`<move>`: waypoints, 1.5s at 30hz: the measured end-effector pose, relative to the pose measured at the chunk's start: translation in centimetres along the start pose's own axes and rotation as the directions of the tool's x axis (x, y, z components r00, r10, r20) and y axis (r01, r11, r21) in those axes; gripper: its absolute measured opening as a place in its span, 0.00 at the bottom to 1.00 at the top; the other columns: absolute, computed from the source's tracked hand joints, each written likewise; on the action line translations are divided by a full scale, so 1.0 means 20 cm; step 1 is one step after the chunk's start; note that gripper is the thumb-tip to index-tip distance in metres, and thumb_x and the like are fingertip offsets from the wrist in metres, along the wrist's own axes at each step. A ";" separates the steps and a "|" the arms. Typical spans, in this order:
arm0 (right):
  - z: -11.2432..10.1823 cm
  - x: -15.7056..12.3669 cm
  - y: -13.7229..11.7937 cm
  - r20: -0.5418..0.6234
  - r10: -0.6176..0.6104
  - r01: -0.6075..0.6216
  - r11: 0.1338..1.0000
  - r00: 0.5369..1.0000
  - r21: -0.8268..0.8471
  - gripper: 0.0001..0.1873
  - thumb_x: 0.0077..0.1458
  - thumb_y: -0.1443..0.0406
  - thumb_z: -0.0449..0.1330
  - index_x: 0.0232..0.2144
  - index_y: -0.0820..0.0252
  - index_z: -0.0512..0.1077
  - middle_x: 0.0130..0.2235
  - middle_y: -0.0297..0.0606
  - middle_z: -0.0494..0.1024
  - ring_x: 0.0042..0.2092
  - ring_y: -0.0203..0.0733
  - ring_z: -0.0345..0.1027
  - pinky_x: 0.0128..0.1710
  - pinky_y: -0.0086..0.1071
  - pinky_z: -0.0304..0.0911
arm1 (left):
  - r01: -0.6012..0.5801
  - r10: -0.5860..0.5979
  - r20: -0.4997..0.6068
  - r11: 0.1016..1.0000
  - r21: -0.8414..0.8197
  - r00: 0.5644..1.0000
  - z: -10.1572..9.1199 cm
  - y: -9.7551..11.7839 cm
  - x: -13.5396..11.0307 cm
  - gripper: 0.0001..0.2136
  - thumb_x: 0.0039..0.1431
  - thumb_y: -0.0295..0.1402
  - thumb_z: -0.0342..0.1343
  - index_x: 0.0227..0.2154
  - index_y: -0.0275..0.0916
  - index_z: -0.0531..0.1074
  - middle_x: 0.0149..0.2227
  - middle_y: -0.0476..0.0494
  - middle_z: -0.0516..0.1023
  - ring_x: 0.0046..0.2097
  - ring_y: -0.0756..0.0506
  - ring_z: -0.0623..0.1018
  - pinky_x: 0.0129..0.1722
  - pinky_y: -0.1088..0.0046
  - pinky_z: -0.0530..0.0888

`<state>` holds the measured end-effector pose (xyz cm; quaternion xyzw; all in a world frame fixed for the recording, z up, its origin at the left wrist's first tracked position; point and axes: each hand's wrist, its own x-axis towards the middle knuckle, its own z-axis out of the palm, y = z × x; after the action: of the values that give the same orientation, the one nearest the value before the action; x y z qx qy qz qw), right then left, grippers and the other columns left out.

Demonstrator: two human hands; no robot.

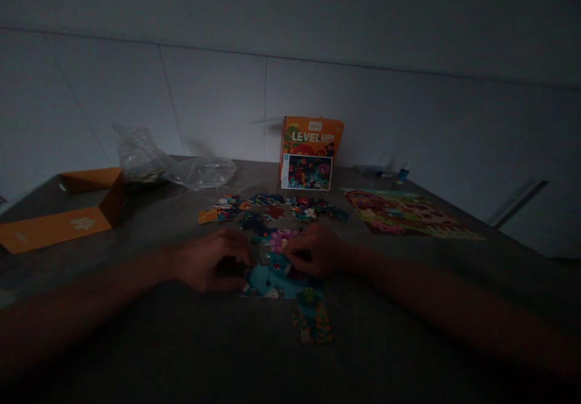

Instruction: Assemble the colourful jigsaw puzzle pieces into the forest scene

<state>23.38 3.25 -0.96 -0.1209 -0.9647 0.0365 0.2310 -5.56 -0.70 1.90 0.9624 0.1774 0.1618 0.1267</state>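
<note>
A partly joined jigsaw puzzle (261, 278) lies flat on the table, with teal, pink and dark green parts. My left hand (211, 261) rests at its left edge, fingers curved and the thumb apart from them. On the other side, my right hand (320, 249) has its fingertips closed down over a pink-patterned puzzle piece (282, 234) in the upper part. The dim light hides the exact contact. Loose puzzle pieces (229, 206) lie in small heaps just behind, with a reddish loose piece (275, 212) between them.
An orange "LEVEL UP!" box (313, 134) stands at the back, a picture card (308, 172) leaning on it. At left are an open orange box part (54, 228) and clear plastic bags (200, 172). A colourful illustrated sheet (408, 213) lies right, near a small blue item (402, 175).
</note>
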 end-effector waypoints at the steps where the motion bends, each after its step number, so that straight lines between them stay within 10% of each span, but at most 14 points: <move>1: 0.00 0.00 0.00 0.007 0.005 -0.005 1.000 1.000 0.003 0.13 0.61 0.65 0.54 0.24 0.59 0.68 0.22 0.29 0.69 0.23 0.31 0.59 0.27 0.27 0.51 | 0.017 -0.017 -0.003 1.000 0.002 1.000 0.00 -0.01 0.00 0.06 0.60 0.35 0.62 0.37 0.39 0.76 0.31 0.45 0.77 0.33 0.45 0.77 0.33 0.70 0.73; 30: 0.00 -0.01 0.00 -0.015 0.053 -0.052 0.998 0.999 0.018 0.14 0.61 0.64 0.55 0.22 0.59 0.66 0.20 0.28 0.66 0.22 0.29 0.56 0.26 0.27 0.49 | 0.053 -0.053 0.017 0.998 -0.013 0.998 0.03 -0.02 -0.01 0.12 0.61 0.43 0.62 0.34 0.39 0.74 0.28 0.47 0.75 0.30 0.47 0.74 0.30 0.69 0.69; 45: 0.00 0.01 -0.01 -0.073 0.056 -0.058 0.998 0.996 -0.028 0.17 0.61 0.64 0.55 0.20 0.60 0.65 0.18 0.27 0.62 0.21 0.28 0.53 0.25 0.27 0.47 | 0.281 -0.308 0.066 0.922 0.265 0.949 0.04 -0.11 -0.02 0.35 0.68 0.53 0.50 0.70 0.36 0.56 0.71 0.32 0.59 0.72 0.30 0.58 0.68 0.43 0.61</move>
<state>23.21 3.19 -0.93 -0.1532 -0.9524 0.0242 0.2625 -6.19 0.97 0.40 0.9402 0.3324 0.0657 0.0355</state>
